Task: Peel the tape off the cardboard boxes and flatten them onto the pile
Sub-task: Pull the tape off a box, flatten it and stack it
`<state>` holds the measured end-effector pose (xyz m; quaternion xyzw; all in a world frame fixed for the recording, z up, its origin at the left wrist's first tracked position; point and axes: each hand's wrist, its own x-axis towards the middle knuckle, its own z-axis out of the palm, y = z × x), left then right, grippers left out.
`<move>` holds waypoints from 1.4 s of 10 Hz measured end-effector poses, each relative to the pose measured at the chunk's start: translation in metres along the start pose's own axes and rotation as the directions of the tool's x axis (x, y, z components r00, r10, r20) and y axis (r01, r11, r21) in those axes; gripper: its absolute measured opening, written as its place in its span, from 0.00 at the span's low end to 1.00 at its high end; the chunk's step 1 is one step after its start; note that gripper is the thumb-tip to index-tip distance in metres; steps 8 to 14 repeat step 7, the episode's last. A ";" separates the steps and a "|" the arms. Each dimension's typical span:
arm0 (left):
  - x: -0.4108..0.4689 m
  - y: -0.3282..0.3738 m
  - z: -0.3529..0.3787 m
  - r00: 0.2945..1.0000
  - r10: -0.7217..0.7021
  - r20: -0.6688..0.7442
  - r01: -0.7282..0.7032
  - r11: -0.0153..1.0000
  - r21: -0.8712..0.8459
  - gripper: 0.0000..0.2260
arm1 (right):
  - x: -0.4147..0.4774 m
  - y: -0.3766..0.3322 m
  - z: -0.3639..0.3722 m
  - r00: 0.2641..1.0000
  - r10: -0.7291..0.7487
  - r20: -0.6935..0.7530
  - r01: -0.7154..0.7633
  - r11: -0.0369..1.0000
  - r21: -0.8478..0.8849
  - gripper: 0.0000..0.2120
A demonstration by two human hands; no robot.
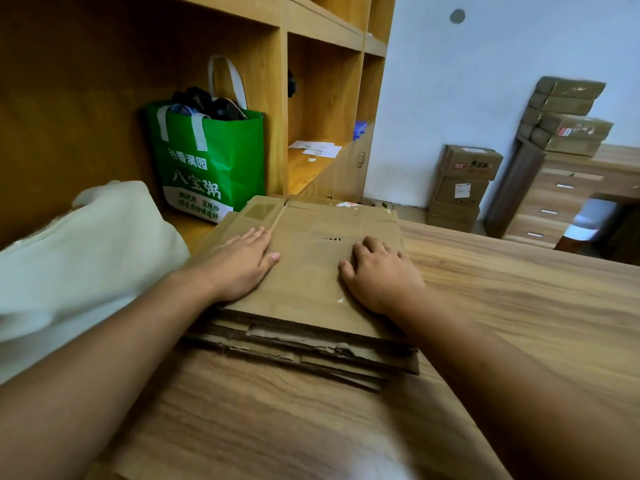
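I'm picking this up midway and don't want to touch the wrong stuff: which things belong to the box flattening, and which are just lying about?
Job: top flattened box, pressed by left hand and right hand; cardboard pile beneath it; possibly the closed boxes stacked at the back.
Lying about: green tote bag; pale cloth bag; papers on the shelf.

Both hands flat on top flattened box [311,271] of pile [304,348]: left hand [242,265] near its left edge, right hand [377,275] near right edge, fingers a bit bent. Green bag [211,161] just behind pile, white cloth bag [86,251] left of it.
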<state>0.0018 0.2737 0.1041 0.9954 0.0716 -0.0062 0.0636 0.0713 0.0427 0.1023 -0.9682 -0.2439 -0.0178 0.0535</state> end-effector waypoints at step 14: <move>-0.042 0.020 -0.040 0.848 0.040 -0.529 0.019 0.994 0.105 0.16 | -0.054 0.011 -0.051 0.976 0.001 -0.219 0.037 0.985 0.168 0.21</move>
